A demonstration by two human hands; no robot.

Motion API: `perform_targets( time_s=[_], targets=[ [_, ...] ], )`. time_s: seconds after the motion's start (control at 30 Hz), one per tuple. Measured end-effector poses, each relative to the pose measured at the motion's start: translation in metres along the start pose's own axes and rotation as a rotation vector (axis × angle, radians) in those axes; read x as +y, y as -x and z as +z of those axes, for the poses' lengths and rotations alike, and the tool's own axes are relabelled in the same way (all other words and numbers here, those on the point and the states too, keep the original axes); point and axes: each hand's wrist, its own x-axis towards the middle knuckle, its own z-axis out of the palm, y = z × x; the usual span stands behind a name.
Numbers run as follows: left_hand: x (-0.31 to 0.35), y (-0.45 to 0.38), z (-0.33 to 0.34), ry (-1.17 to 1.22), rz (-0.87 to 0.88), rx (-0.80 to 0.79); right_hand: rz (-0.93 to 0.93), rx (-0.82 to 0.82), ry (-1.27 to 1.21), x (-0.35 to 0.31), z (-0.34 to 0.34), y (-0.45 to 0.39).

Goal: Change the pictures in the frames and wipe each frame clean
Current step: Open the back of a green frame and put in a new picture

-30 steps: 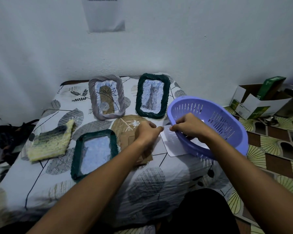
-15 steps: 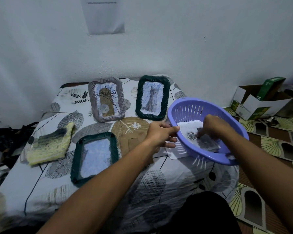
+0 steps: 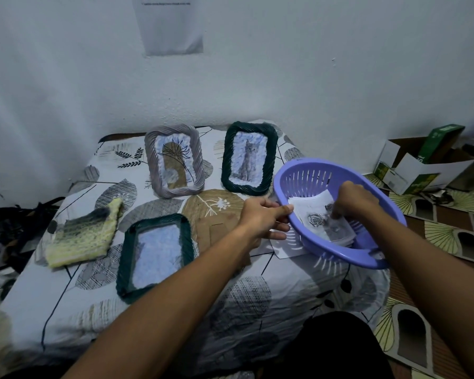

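Observation:
Three frames lie on a leaf-print cloth: a grey one (image 3: 173,160) with a plant picture, a dark green one (image 3: 248,157) with a cat picture, and a nearer dark green one (image 3: 154,252) with no picture showing. A brown backing board (image 3: 220,228) lies beside that near frame. My left hand (image 3: 263,216) grips the left rim of a purple basket (image 3: 307,173). My right hand (image 3: 352,199) reaches inside the basket, fingers down on a stack of pictures (image 3: 316,219), a rose print on top. A yellow-grey cloth (image 3: 85,234) lies at the left.
A white sheet (image 3: 286,248) sticks out from under the basket. The basket overhangs the table's right edge. Open cardboard boxes (image 3: 419,166) stand on the patterned floor at the right. A dark bag (image 3: 14,228) sits left of the table. The wall is close behind.
The basket has tipped down flatter. My right hand went from its rim into the basket onto the pictures. My left hand moved from the table to grip the rim.

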Motion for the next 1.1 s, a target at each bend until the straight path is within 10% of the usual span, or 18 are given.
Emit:
perform_targets(
  time_s=[0.23, 0.43, 0.6, 0.8, 1.1],
  targets=[
    [0.004, 0.004, -0.003, 0.005, 0.006, 0.046, -0.014, 0.048, -0.128, 0.003, -0.009, -0.002],
    [0.018, 0.01, -0.013, -0.176, 0.212, 0.221, -0.076, -0.019, -0.751, -0.012, -0.04, 0.025],
    [0.043, 0.029, -0.03, 0.004, 0.28, 0.037, -0.215, -0.076, -1.033, -0.059, -0.073, 0.071],
    [0.057, 0.057, -0.078, 0.403, 0.134, -0.107, -0.431, -0.132, -0.976, -0.146, -0.054, 0.128],
    [0.01, 0.073, -0.187, 0.389, 0.134, 0.166, -0.51, -0.212, -0.931, -0.228, 0.012, 0.173]
  ],
)
